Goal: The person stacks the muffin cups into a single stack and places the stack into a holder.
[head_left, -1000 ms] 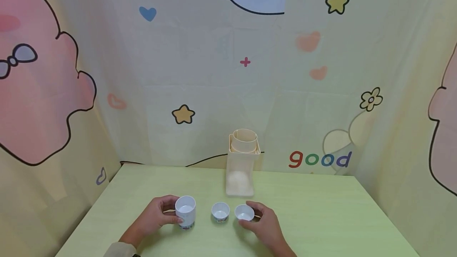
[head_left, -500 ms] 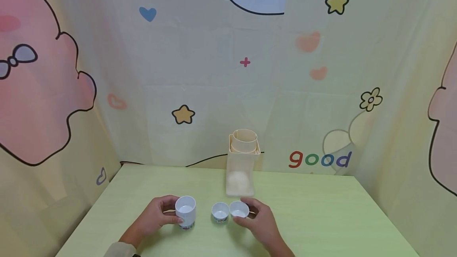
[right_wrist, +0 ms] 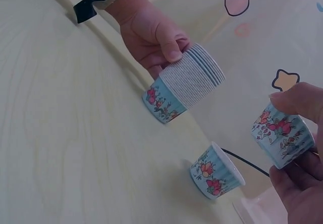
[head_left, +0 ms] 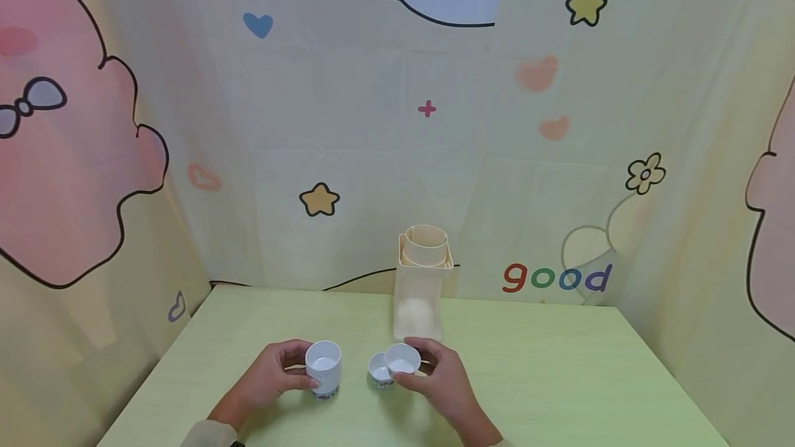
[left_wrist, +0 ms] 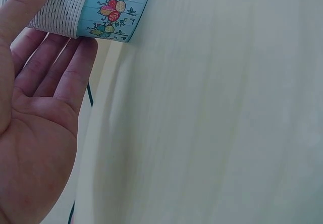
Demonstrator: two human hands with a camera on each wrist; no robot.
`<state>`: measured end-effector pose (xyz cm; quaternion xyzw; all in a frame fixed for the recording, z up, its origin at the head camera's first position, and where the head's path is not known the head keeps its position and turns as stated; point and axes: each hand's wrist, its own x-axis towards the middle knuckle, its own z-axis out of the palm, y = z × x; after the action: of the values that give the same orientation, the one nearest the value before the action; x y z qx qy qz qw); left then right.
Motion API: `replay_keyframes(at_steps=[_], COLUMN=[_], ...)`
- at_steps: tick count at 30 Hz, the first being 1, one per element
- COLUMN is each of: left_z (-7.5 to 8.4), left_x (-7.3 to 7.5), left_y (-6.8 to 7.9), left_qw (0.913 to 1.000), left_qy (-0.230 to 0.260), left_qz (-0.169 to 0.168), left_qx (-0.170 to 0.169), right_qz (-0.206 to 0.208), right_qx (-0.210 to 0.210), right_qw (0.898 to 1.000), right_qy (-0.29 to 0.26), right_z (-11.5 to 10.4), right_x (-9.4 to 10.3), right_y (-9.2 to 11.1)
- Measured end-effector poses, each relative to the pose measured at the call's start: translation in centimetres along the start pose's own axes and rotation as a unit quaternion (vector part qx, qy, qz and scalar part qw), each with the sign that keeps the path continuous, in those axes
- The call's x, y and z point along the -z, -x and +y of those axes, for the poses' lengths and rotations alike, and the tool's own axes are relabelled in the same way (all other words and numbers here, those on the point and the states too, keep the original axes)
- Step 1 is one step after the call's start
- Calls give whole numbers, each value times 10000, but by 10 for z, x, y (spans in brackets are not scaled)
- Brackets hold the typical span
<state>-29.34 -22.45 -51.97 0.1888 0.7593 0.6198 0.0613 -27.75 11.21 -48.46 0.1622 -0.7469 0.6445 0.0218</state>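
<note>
My left hand (head_left: 276, 374) grips a stack of nested paper cups (head_left: 323, 364) from its left side, thumb in front. White ridged rims and a blue lowest cup with red flowers show in the right wrist view's stack (right_wrist: 184, 82). One single paper cup (head_left: 380, 370) stands upright on the table between the hands. Another paper cup (head_left: 402, 360) is pinched between thumb and fingers of my right hand (head_left: 442, 376). In the right wrist view this held cup (right_wrist: 282, 135) is raised, apart from the standing cup (right_wrist: 216, 173); in the head view it partly covers it.
Behind the cups, a cream plastic dispenser-like stand (head_left: 417, 288) with a round open tube on top stands at the table's back edge. The pale green table (head_left: 546, 378) extends to both sides. A printed cloth (head_left: 373, 123) hangs around it.
My right hand has moved left with its cup, which has risen from beside the standing cup to overlap its right side. The left hand and the stack stay put.
</note>
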Motion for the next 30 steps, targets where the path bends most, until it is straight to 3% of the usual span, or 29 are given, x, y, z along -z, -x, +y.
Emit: replay_keyframes(at_steps=[30], left_z=[7], left_x=[-1], left_y=[2], left_qw=[9999], left_qy=[122], left_qz=[-13], left_qx=[-61], right_qz=[-432], right_qx=[166], right_qw=[9976], right_qy=[-515], right_z=[-30], right_x=[-49], right_y=[-19])
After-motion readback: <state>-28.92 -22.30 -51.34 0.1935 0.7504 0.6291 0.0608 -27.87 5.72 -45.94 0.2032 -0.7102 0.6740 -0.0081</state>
